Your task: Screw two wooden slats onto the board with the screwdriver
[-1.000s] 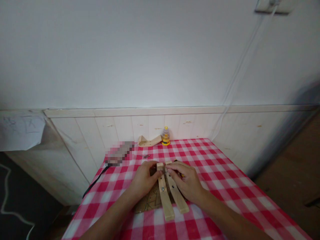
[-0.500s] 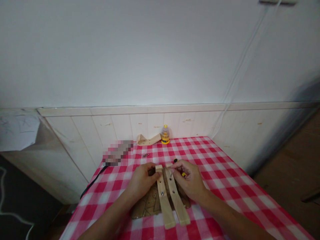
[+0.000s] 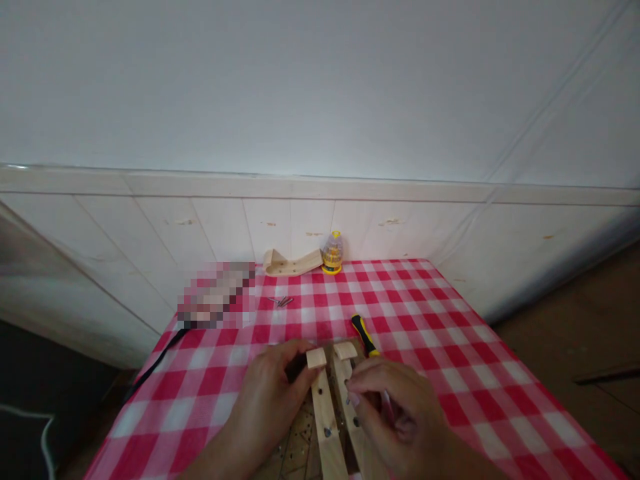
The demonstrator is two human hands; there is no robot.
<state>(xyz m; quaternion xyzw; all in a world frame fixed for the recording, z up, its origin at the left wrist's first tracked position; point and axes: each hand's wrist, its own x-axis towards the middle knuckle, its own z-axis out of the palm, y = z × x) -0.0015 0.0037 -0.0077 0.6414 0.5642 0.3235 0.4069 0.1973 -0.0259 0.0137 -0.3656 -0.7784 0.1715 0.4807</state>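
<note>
Two pale wooden slats (image 3: 325,413) lie side by side on a brown patterned board (image 3: 300,447) on the red-and-white checked tablecloth (image 3: 425,320). My left hand (image 3: 267,407) grips the far end of the left slat, thumb and fingers closed around it. My right hand (image 3: 395,417) hovers over the right slat (image 3: 347,360), fingertips pinched together on something too small to make out. A black-and-yellow screwdriver (image 3: 364,335) lies just beyond my right hand.
A curved wooden piece (image 3: 291,263) and a small yellow-based bit holder (image 3: 332,253) stand at the back by the panelled wall. Loose screws (image 3: 283,301) lie mid-table. A blurred-out object (image 3: 215,303) with a black cable (image 3: 155,363) sits at the left edge.
The view has tilted and moved closer, so the slats sit lower in frame. My right hand has moved nearer along the right slat, uncovering the screwdriver beyond it.
</note>
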